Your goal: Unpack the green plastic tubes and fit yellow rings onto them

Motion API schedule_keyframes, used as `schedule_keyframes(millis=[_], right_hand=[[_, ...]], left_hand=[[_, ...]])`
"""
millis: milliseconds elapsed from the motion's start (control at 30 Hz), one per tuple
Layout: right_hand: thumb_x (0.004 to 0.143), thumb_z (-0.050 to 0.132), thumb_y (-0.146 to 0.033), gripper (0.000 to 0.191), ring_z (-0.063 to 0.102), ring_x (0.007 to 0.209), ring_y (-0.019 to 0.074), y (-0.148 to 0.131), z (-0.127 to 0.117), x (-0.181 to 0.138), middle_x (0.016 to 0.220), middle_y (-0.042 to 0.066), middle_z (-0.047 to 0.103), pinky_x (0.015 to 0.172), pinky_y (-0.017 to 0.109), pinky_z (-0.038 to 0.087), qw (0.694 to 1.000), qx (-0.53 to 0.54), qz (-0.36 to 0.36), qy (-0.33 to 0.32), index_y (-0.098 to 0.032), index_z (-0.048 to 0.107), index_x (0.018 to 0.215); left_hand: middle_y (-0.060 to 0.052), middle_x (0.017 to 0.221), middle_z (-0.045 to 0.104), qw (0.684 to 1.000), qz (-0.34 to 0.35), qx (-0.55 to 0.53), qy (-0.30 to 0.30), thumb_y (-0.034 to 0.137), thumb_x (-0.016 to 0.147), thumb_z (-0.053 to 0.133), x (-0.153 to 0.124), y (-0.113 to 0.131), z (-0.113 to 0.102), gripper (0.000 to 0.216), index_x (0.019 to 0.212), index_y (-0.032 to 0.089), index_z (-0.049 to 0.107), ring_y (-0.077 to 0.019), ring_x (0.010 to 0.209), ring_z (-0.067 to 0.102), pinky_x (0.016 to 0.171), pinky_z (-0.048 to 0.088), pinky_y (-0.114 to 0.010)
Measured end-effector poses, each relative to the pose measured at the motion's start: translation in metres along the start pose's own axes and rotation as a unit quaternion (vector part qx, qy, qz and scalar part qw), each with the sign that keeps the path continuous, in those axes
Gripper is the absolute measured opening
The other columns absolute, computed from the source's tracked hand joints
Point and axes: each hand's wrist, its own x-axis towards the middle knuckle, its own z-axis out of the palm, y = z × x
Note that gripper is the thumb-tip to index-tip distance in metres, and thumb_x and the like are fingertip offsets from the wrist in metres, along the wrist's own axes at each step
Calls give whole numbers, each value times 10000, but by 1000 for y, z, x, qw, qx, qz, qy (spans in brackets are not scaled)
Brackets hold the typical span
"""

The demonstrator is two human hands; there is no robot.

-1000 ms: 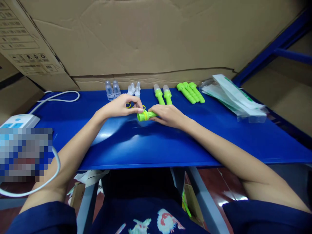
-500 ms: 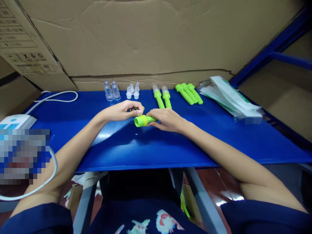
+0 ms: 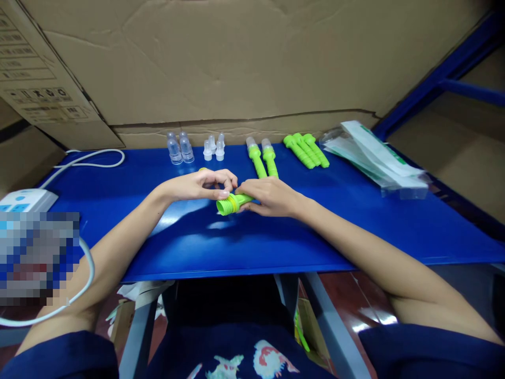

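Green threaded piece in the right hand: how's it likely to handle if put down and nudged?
The green threaded piece is probably stiff: it looks like moulded plastic, with no visible bend in the right hand. Its open, hollow-looking end suggests it's light. That rounded end might let it roll.

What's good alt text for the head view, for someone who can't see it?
A right hand holds a green tube with a yellow ring, the left hand at its open end, above a blue table. Beyond are clear plastic pieces, more green tubes and plastic bags.
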Motion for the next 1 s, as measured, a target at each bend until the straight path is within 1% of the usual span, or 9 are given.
schedule_keyframes(millis=[133, 267, 533, 600, 700, 767, 833, 900, 1000], right_hand=[[1111, 358, -542, 520, 698, 864, 238, -1, -6, 1, 938, 132, 753, 708, 307, 434, 1000, 8, 9, 0, -144, 691, 1144], [1107, 347, -569, 540, 712, 912, 245, 6, -17, 0, 979, 134, 764, 707, 300, 428, 999, -12, 49, -7, -151, 679, 1184], [1069, 442, -568, 469, 719, 964, 281, 30, -28, -5, 1043, 130, 773, 752, 331, 451, 992, -64, 106, 9, -171, 688, 1116], [1037, 498, -573, 449, 708, 950, 301, 48, -40, -19, 1033, 152, 765, 764, 355, 457, 978, -92, 182, 33, -167, 679, 1100], [1037, 504, -511, 412, 679, 872, 319, 78, -64, -44, 943, 210, 726, 740, 387, 441, 903, -154, 386, 106, -130, 650, 1093], [1071, 436, -406, 368, 674, 963, 325, 94, -74, -54, 1032, 246, 710, 821, 411, 456, 871, -148, 451, 125, -109, 631, 1167], [1034, 431, -251, 326, 668, 1054, 337, 104, -69, -56, 1136, 280, 691, 897, 427, 471, 870, -125, 466, 99, -70, 611, 1237], [942, 489, -154, 428, 657, 1136, 367, 109, -52, -55, 1217, 320, 663, 971, 447, 484, 880, -105, 461, 55, 1, 558, 1335], [893, 543, -161, 602, 634, 1222, 418, 116, -20, -55, 1289, 338, 636, 1047, 512, 486, 881, -78, 466, 32, 54, 469, 1450]], left_hand=[[-106, 1160, 683, 1000, 5, -3, 8, 785, 911, 576, 0, 3, -3, 598, 842, 203, 695, -211, 1044, 662, 959, 547, -323], [-103, 1082, 655, 999, 1, -1, 48, 806, 891, 582, 0, 2, -7, 635, 737, 192, 624, -206, 1027, 628, 1012, 524, -331], [-100, 1078, 642, 996, 8, 12, 92, 828, 874, 585, 3, -8, -13, 647, 774, 191, 638, -217, 1078, 619, 1078, 502, -377], [-109, 1111, 654, 992, 3, 20, 121, 817, 864, 613, -8, -16, -23, 627, 775, 197, 643, -229, 1115, 626, 1072, 514, -389], [-116, 1106, 661, 961, -27, 40, 271, 802, 874, 604, -29, -35, -42, 602, 782, 206, 617, -242, 1117, 636, 1003, 553, -396], [-120, 1091, 673, 939, -58, 55, 335, 774, 901, 579, -36, -49, -49, 572, 831, 208, 634, -239, 1078, 651, 970, 561, -398], [-120, 1094, 693, 928, -82, 89, 353, 736, 911, 583, -33, -61, -46, 539, 864, 203, 650, -232, 1055, 660, 983, 554, -401], [-127, 1122, 713, 930, -94, 117, 337, 688, 906, 618, -24, -71, -36, 499, 881, 192, 669, -243, 1093, 659, 1043, 528, -420], [-126, 1128, 734, 922, -96, 143, 345, 561, 907, 670, -10, -83, -17, 366, 887, 196, 689, -251, 1145, 645, 1122, 468, -443]])
